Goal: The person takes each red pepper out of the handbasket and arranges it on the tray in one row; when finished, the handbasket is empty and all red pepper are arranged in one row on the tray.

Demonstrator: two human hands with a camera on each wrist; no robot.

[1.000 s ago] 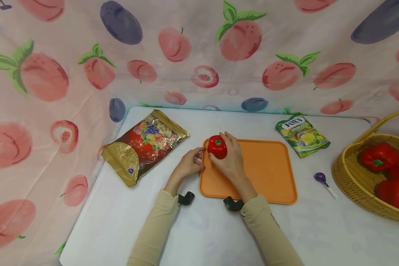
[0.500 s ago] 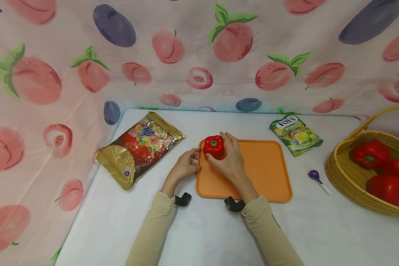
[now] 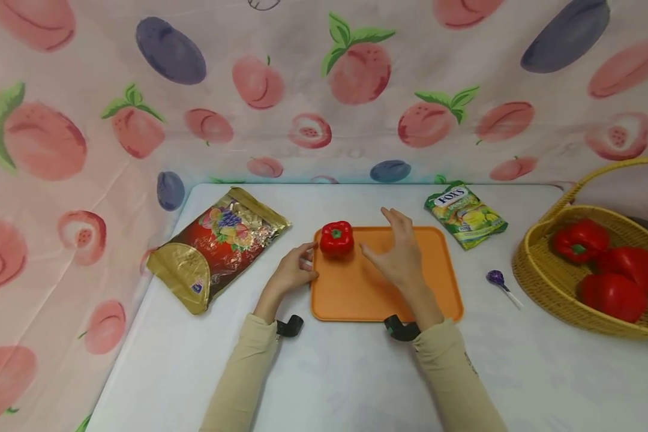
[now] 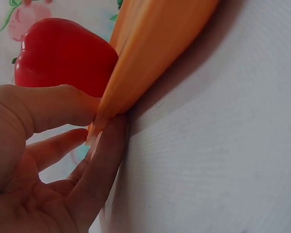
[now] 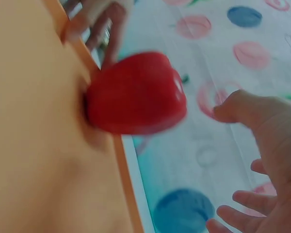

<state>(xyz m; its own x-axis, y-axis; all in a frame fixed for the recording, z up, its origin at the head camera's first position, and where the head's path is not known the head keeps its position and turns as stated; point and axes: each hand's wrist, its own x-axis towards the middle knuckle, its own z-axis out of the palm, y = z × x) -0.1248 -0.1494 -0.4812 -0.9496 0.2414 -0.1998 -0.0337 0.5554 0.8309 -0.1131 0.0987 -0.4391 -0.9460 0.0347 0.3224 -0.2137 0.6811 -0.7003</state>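
Left hand (image 3: 290, 271) in a pinch, right hand (image 3: 404, 257) spread

The left forearm (image 3: 243, 372) and right forearm (image 3: 456, 372) reach from the near side. At left, thumb (image 4: 58, 104) and fingers (image 4: 101, 177) press inward; at right, the thumb stands apart from the fingers.

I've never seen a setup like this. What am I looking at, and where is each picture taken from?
There's no robot here: these are a person's bare hands. The wide picture comes from a camera worn on the head; the two close ones come from cameras on the wrists.

The left hand pinches the edge of an orange tray. The right hand is open, holding nothing, apart from the red bell pepper on the tray.

Around the tray on the white table lie a gold-and-red bag, a green Fox's bag, a purple-wrapped lollipop and a wicker basket holding more red peppers.
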